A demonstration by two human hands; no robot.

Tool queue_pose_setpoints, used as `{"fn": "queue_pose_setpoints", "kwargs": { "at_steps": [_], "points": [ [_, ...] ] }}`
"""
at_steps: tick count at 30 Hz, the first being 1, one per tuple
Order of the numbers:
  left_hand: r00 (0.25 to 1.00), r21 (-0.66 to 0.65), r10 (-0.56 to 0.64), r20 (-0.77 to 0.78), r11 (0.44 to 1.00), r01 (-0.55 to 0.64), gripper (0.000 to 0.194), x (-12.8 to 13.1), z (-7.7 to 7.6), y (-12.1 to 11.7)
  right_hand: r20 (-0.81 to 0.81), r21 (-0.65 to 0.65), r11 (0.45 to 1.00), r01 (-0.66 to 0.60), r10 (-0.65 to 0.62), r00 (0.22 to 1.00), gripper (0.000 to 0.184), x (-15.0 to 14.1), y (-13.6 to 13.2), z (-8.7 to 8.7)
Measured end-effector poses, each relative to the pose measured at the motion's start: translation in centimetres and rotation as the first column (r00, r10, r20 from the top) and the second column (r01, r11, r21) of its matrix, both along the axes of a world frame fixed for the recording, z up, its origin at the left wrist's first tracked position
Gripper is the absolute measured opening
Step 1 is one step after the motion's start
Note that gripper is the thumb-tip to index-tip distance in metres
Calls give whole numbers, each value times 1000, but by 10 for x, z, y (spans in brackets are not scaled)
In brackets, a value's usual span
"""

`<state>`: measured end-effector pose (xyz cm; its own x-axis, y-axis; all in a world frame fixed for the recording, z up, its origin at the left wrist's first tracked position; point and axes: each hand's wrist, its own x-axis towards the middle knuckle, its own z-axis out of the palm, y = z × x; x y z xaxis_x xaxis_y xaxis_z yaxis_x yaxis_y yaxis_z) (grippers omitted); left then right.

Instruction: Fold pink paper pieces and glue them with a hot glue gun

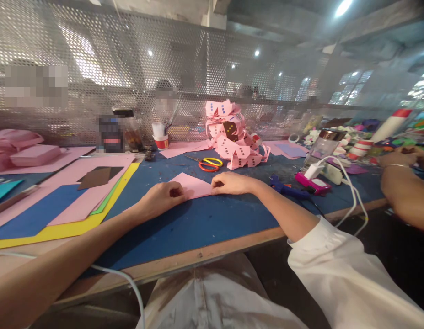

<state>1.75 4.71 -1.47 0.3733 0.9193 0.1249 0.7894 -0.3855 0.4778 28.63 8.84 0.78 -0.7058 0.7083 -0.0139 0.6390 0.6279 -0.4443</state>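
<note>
A small pink sheet of paper (pixel 195 185) rests on the blue tabletop (pixel 184 228) in front of me. My left hand (pixel 165 196) pinches its left corner, fingers curled in. At the opposite corner my right hand (pixel 232 183) grips the sheet between thumb and fingers. Just beyond the paper lie scissors (pixel 209 164) with red and yellow handles. Behind them stands a pile of folded pink paper pieces (pixel 234 137) with dark and blue dots.
Stacked coloured sheets (pixel 105 214) cover the left. A blue glue gun (pixel 289 188), a magenta power strip (pixel 313 183) with white cables and a glass jar (pixel 323 146) stand right. Another person's arm (pixel 404 187) reaches in at far right. A perforated metal screen (pixel 129 68) rises behind.
</note>
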Motion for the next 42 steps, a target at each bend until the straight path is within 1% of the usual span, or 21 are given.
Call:
{"fn": "queue_pose_setpoints", "kwargs": {
  "at_steps": [3,6,8,11,13,15,18,20,22,25,27,29,32,36,39,42],
  "points": [
    [1000,-4,4,8,1000,-4,37,-1,-1,0,-15,9,1000,0,0,1000,24,-1,-2,0],
    [1000,7,6,-6,1000,-6,39,-2,-1,1,-102,-3,1000,3,-3,995,26,-4,-4,-3],
    [1000,10,5,-16,1000,-5,41,-3,-2,2,-141,-3,1000,-2,2,990,23,-8,-6,-6],
    [1000,8,3,-22,1000,-3,42,-4,-2,3,-145,25,1000,3,0,989,18,-10,-6,-8],
    [1000,7,-4,-21,1000,4,42,-4,-2,4,-156,10,1000,15,-14,988,17,-10,-4,-9],
    [1000,6,-8,-17,1000,8,42,-5,-1,4,-202,-56,998,38,-49,978,25,-9,0,-10],
    [1000,6,-12,-12,1000,13,41,-6,-1,4,-302,-166,983,75,-123,945,42,-7,5,-11],
    [1000,6,-23,-6,1000,23,41,-6,-2,4,-336,-187,980,70,-130,933,47,-7,6,-11],
    [1000,8,-27,-1,1000,27,42,-6,-2,5,-324,-160,986,40,-91,942,43,-6,4,-10],
    [1000,13,-20,-3,1000,20,44,-5,-2,5,-245,-87,996,-10,-11,969,27,-7,-2,-9],
    [1000,8,-22,-5,1000,22,44,-6,-1,4,-199,-50,999,-20,10,980,18,-8,-4,-8],
    [999,0,-42,-1,999,42,44,-7,1,4,-179,-24,1000,-10,5,984,14,-9,-5,-7],
    [997,-2,-72,-5,997,72,45,-13,4,4,-160,-11,1000,10,-12,987,14,-8,-5,-7],
    [998,-4,-58,-28,998,58,46,-26,8,8,-139,11,999,39,-37,990,15,-8,-3,-7],
    [995,-54,-96,-22,994,94,42,-36,11,8,-133,8,999,38,-37,990,15,-7,-3,-8],
    [992,-111,-130,8,985,130,37,-45,14,4,-141,2,999,37,-36,989,15,-6,-3,-8]
  ]
}}
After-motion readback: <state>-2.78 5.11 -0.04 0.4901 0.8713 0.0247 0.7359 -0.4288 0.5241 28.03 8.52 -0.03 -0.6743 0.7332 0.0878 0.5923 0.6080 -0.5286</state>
